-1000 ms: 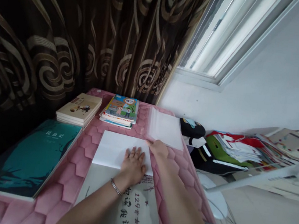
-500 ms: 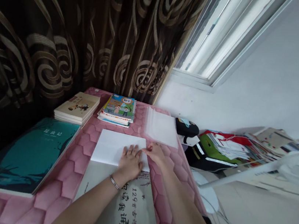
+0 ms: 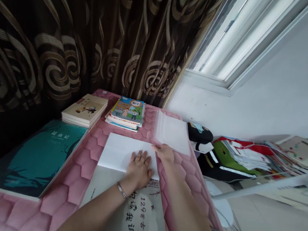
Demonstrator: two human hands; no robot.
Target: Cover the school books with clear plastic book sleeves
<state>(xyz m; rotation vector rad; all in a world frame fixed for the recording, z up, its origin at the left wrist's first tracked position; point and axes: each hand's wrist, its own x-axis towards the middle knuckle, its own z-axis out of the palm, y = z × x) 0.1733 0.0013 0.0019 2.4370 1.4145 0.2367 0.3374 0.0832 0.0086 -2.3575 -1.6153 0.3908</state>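
The fingertips of the right hand (image 3: 165, 154) are drawn together at the far right corner of a smooth white rectangular paper panel (image 3: 119, 150); whether the edge is pinched between them cannot be told. The left hand (image 3: 138, 170) is laid palm down on the panel's right part, its fingers slightly spread, with nothing grasped; a thin silver metal bangle (image 3: 122, 191) is worn at its wrist. The panel is joined along its near edge to a pale grey book cover (image 3: 139, 220), printed with black and dark red characters. A pink hexagon-patterned tabletop (image 3: 70, 180) is seen around the cover. To the cover's left a large flat teal book (image 3: 38, 164) is placed; beyond the cover, a stack of cream books (image 3: 85, 111) is set to the left, a pile of colourful textbooks (image 3: 127, 111) straight beyond, and translucent white sheets (image 3: 173, 133) to the right.
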